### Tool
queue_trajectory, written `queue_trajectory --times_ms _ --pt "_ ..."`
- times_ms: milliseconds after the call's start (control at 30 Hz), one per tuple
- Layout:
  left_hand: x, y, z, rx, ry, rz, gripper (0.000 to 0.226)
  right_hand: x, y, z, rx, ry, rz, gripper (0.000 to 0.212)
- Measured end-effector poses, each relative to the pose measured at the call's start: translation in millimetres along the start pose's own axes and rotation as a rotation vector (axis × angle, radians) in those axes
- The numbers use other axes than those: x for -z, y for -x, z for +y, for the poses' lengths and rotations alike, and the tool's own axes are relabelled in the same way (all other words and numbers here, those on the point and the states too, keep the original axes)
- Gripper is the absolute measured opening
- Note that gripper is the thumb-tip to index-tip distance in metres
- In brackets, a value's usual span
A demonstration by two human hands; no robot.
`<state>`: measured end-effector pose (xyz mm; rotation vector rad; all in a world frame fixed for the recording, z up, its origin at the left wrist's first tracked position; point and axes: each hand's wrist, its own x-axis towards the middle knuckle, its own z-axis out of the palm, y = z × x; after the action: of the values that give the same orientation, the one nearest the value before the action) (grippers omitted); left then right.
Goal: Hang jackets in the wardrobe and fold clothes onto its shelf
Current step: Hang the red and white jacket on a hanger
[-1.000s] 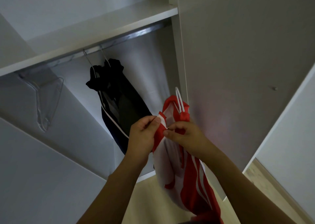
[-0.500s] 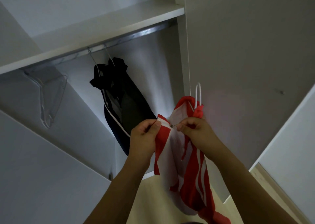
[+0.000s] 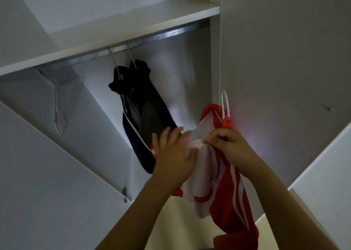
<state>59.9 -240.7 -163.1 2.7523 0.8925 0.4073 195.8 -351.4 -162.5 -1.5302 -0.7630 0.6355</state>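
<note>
A red and white jacket hangs on a white hanger in front of the open wardrobe. My right hand pinches the jacket's front edge at a small metal zip pull, just below the collar. My left hand is spread with straight fingers against the jacket's white front panel. Behind them, dark jackets hang on wire hangers from the metal rail. The white shelf runs above the rail.
A bare clear hanger hangs at the rail's left end. The wardrobe's side panel rises on the right, and an open door stands at the lower left. Pale floor shows below.
My left hand let go of the jacket's front edge and spread its fingers flat. The jacket and hanger moved slightly right and up; my right hand kept its pinch.
</note>
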Motion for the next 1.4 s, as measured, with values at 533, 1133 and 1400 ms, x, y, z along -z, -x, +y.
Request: queue_trajectory --times_ms 533,1133,1400 --pt "42.2 -4.9 -13.5 -0.009 -0.021 -0.303 0.023 18.6 -1.8 -13.1 0.005 0.009 -0.011 0.020" --pt "2.3 1.3 -19.1 0.019 0.228 -0.491 0.032 -14.2 3.8 -14.7 0.090 0.174 -0.010 0.021" --pt "-2.4 0.2 -51.2 0.171 0.088 -0.511 0.033 -12.1 1.1 -8.6 0.127 0.345 0.052 0.033"
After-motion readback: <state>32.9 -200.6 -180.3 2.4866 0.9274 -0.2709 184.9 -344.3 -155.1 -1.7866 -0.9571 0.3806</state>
